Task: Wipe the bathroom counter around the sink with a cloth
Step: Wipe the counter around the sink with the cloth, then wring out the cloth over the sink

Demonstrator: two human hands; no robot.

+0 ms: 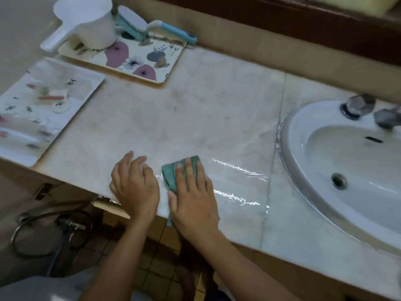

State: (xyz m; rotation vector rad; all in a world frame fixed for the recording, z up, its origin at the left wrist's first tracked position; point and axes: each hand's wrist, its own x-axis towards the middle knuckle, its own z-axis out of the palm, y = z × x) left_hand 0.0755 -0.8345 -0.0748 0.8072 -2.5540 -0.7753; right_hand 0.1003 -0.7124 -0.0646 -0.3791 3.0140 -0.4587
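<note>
A pale marble counter (195, 118) runs from the left trays to a white oval sink (338, 161) at the right. A folded teal cloth (171, 174) lies near the counter's front edge. My right hand (193, 196) presses flat on the cloth with straight fingers, covering most of it. My left hand (135, 183) rests palm down on the bare counter just left of the cloth, fingers relaxed. Wet streaks (240, 185) glisten between the cloth and the sink.
A floral tray (152, 64) at the back holds a white jug (86, 22) and a teal scrub brush (138, 25). A white tray (43, 105) with small items sits at the left. Metal taps (358, 107) stand behind the basin. Below the counter are a hose and tiled floor.
</note>
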